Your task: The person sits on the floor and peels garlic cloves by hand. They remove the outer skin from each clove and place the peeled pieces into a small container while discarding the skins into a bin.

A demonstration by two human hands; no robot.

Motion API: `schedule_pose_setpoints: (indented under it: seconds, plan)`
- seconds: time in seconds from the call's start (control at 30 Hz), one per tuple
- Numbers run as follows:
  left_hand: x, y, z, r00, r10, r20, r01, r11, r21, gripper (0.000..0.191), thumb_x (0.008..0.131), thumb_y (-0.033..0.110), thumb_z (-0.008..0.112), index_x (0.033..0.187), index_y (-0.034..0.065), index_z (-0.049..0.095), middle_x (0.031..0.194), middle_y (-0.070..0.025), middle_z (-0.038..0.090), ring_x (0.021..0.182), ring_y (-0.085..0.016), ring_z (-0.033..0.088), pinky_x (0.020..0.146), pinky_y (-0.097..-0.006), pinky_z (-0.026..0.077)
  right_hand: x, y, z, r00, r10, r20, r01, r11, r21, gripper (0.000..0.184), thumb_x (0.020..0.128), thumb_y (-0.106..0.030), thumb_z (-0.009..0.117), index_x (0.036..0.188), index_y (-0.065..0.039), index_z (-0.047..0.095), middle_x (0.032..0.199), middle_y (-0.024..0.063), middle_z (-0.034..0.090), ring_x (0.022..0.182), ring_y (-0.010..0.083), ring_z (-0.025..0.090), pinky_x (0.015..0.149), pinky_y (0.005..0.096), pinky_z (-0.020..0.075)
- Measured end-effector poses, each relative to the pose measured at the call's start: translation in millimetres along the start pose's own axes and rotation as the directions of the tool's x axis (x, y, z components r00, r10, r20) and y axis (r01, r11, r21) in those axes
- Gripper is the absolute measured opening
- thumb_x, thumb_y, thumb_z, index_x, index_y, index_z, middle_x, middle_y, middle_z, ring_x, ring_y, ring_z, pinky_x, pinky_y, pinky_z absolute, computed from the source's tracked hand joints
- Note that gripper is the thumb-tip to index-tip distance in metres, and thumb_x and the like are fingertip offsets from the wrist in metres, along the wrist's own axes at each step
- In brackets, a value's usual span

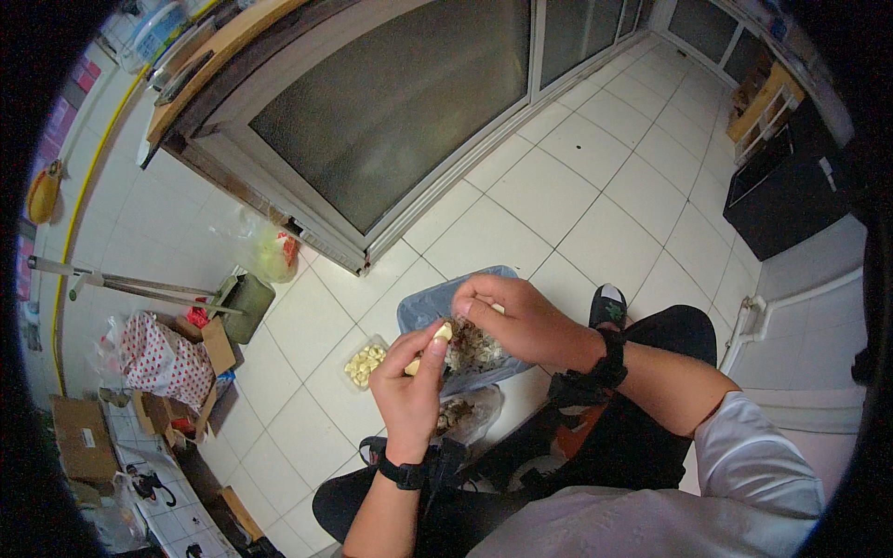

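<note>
My left hand (408,390) pinches a pale peeled garlic clove (443,331) between thumb and forefinger. Another pale clove (413,367) shows against its curled fingers. Close by on the right, my right hand (513,321) has its fingers bent in, and a pale piece that looks like a clove (498,307) peeks out by the thumb. Both hands are above a grey-blue plastic tub (418,307) that holds papery garlic skins (481,349). Left of the tub, a clear plastic box holds several peeled cloves (365,364). Nearer to me lies a clear plastic bag (481,415) with dark, indistinct contents.
My shoes (609,307) flank the tub on the tiled floor (516,230). A sliding glass door (404,104) stands ahead. To the left are a dustpan (244,303), a knotted plastic bag (272,254) and a cardboard box with a heart-patterned bag (164,356). A black cabinet (788,188) stands right.
</note>
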State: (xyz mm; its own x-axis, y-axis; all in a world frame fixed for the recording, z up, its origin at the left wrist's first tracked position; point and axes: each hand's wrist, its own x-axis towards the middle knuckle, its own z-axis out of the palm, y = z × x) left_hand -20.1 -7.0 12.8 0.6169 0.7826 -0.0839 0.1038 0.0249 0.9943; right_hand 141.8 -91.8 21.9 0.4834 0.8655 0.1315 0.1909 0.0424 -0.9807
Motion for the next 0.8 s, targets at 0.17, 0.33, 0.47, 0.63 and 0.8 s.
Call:
schedule_pose_setpoints:
  seconds: [0.17,0.33,0.47,0.63,0.8]
  plan:
    - [0,-4,2,0.998,-0.064,0.003,0.064,0.993,-0.099,0.018,0.094,0.013,0.07,0.107,0.0002,0.074,0.083,0.0,0.066,0.059,-0.004,0.051,0.05,-0.0184,0.038,-4,-7,-2,0.996,0.026,0.088,-0.024,1.0,-0.014,0.018,0.09,-0.018,0.07,0.087,0.0,0.071,0.078,0.0112,0.071,0.071,0.0181,0.066,0.068,0.0313,0.0519]
    - [-1,-3,6,0.987,-0.161,0.01,0.159,0.967,-0.199,0.018,0.095,0.015,0.07,0.106,0.0012,0.074,0.076,0.0006,0.066,0.054,-0.003,0.049,0.047,-0.0191,0.037,-5,-6,0,0.997,-0.071,0.014,0.072,0.99,-0.121,0.018,0.09,-0.02,0.069,0.087,-0.002,0.071,0.079,0.012,0.07,0.072,0.0219,0.068,0.067,0.0333,0.0521]
    - [-1,0,7,0.959,-0.28,0.038,0.277,0.904,-0.326,0.019,0.096,0.014,0.069,0.108,-0.0002,0.071,0.077,-0.0013,0.067,0.053,-0.004,0.048,0.045,-0.0193,0.036,-3,-3,-4,0.921,-0.366,0.134,0.381,0.775,-0.504,0.022,0.092,-0.025,0.068,0.086,-0.004,0.07,0.073,0.0121,0.067,0.067,0.0273,0.065,0.063,0.037,0.0508]
    - [-1,2,8,0.948,-0.316,0.031,0.303,0.87,-0.389,0.019,0.097,0.013,0.067,0.111,0.0002,0.069,0.071,-0.0011,0.063,0.052,-0.004,0.046,0.044,-0.0197,0.033,-5,0,-7,0.999,0.006,-0.041,-0.022,0.915,-0.403,0.019,0.093,-0.02,0.069,0.091,-0.002,0.073,0.073,0.0107,0.067,0.068,0.015,0.064,0.062,0.0319,0.0492]
    - [-1,1,9,0.94,-0.33,0.083,0.329,0.822,-0.465,0.015,0.098,0.014,0.066,0.106,0.0017,0.067,0.068,0.0005,0.058,0.052,-0.004,0.045,0.044,-0.0197,0.032,-10,10,14,0.998,0.044,0.036,-0.042,0.998,-0.043,0.028,0.092,-0.024,0.069,0.107,0.0,0.072,0.077,0.016,0.071,0.072,0.0157,0.069,0.065,0.0347,0.0532]
